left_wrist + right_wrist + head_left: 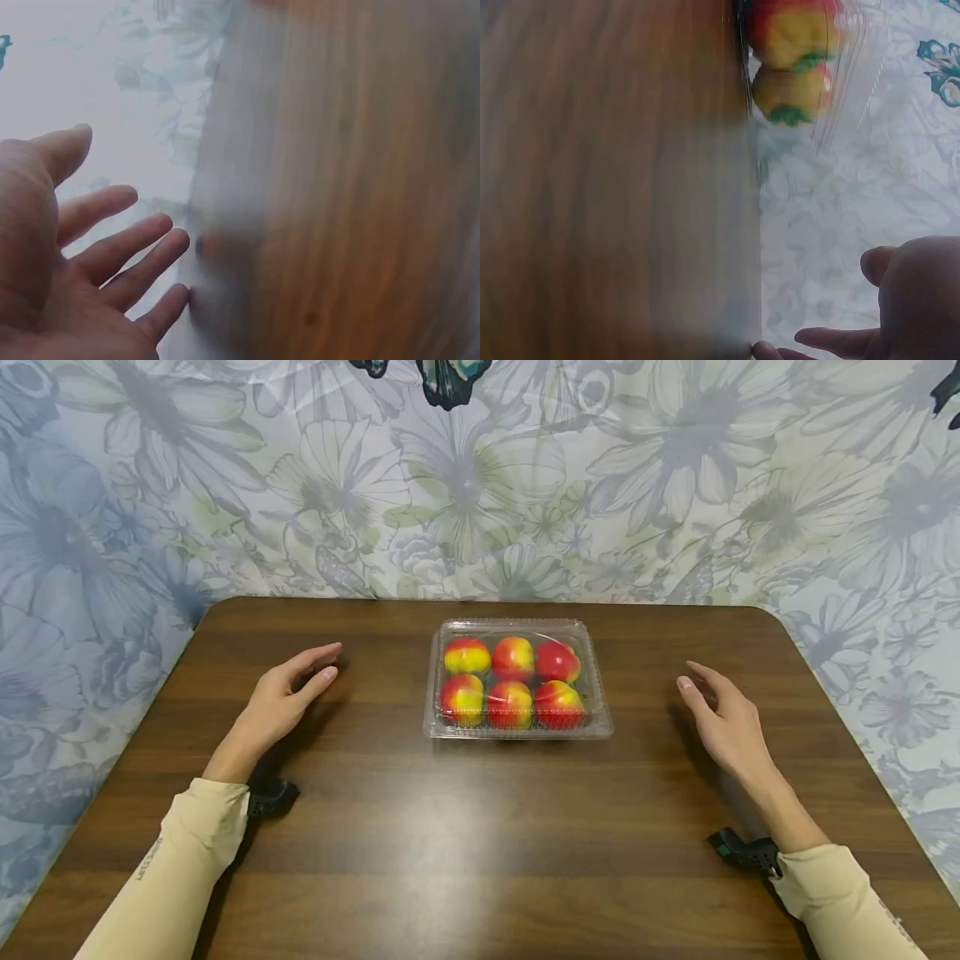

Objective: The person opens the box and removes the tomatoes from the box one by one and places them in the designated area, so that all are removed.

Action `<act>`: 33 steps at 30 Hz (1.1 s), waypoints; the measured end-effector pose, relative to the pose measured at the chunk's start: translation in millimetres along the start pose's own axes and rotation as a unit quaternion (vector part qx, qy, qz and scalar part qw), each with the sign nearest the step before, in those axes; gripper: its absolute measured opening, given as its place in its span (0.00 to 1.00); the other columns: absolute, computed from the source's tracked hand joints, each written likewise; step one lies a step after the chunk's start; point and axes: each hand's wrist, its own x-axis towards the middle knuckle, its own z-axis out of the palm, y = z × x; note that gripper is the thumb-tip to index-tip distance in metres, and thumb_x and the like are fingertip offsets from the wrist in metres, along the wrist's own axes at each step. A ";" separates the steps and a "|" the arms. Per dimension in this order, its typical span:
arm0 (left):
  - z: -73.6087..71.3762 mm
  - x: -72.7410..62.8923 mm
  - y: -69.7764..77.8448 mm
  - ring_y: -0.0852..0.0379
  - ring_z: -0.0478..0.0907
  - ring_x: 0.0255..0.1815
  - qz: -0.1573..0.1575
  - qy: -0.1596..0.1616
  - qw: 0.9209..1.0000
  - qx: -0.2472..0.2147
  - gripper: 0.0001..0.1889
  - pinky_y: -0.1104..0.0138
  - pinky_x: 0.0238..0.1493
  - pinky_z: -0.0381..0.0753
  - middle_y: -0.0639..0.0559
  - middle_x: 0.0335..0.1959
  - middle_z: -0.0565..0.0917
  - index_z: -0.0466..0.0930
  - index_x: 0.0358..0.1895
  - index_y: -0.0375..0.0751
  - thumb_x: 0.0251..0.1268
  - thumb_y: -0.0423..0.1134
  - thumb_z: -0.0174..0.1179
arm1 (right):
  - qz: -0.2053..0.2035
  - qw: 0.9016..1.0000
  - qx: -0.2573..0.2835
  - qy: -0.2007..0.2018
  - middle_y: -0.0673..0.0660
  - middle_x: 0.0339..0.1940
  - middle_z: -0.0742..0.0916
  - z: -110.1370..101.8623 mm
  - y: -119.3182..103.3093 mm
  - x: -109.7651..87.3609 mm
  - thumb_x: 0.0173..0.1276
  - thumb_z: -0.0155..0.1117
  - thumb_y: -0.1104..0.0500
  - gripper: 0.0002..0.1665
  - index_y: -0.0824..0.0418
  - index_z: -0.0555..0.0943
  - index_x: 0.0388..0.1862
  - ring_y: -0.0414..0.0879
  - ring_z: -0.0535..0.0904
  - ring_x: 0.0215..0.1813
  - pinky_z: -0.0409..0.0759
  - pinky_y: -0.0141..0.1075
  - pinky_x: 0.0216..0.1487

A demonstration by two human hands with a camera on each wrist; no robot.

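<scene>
A clear plastic clamshell box point(517, 732) sits toward the back middle of the table, its lid down over several red-and-yellow apples point(513, 657). To its left, my left hand point(281, 697) is held over the wood with fingers loosely extended; the left wrist view shows the same hand point(105, 285) with spread fingers and a bare palm. My right hand point(723, 718) is off to the right of the box, fingers relaxed and holding nothing. In the right wrist view, part of the box with two apples point(791, 94) shows beyond that hand, which is partly cut off.
The brown wooden table point(450, 843) has rounded far corners and stands against a wall covering point(465, 485) with large pale flowers. Dark straps with small devices point(273, 797) are worn at both wrists, below cream sleeves point(172, 877).
</scene>
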 end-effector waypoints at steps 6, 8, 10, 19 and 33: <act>19.4 0.0 2.8 0.55 0.79 0.69 -0.005 0.026 0.988 -0.152 0.22 0.80 0.65 0.75 0.39 0.66 0.83 0.78 0.71 0.39 0.82 0.44 0.59 | -0.012 1.000 0.015 0.004 0.70 0.73 0.79 8.7 -10.7 -1.2 0.86 0.49 0.41 0.34 0.61 0.70 0.79 0.71 0.76 0.71 0.74 0.66 0.67; 28.9 1.1 5.4 0.54 0.82 0.66 0.003 0.035 0.979 -0.202 0.21 0.75 0.66 0.79 0.36 0.63 0.84 0.79 0.68 0.34 0.81 0.42 0.60 | -0.014 1.000 0.018 0.006 0.68 0.72 0.80 12.6 -14.7 -1.6 0.86 0.50 0.41 0.34 0.60 0.71 0.79 0.68 0.77 0.71 0.77 0.58 0.69; 38.7 2.6 7.6 0.49 0.83 0.64 0.011 0.037 0.971 -0.236 0.20 0.70 0.65 0.81 0.32 0.61 0.85 0.79 0.66 0.30 0.80 0.39 0.60 | -0.016 1.000 0.019 0.007 0.66 0.71 0.82 16.6 -18.2 -2.3 0.85 0.51 0.40 0.33 0.58 0.73 0.78 0.66 0.78 0.70 0.81 0.43 0.67; 72.3 11.4 27.1 0.42 0.88 0.48 0.035 0.036 0.961 -0.273 0.17 0.67 0.52 0.88 0.28 0.50 0.88 0.81 0.60 0.24 0.80 0.36 0.60 | -0.022 0.999 0.013 0.027 0.62 0.68 0.85 26.3 -28.0 -3.0 0.84 0.54 0.40 0.31 0.56 0.78 0.73 0.60 0.83 0.67 0.82 0.33 0.60; 87.7 11.2 37.7 0.47 0.87 0.42 0.030 0.039 0.960 -0.276 0.14 0.67 0.43 0.87 0.34 0.42 0.90 0.83 0.53 0.23 0.78 0.35 0.62 | -0.044 0.999 0.025 0.005 0.64 0.65 0.86 41.4 -43.1 -2.3 0.85 0.53 0.41 0.31 0.59 0.77 0.73 0.64 0.83 0.65 0.80 0.60 0.64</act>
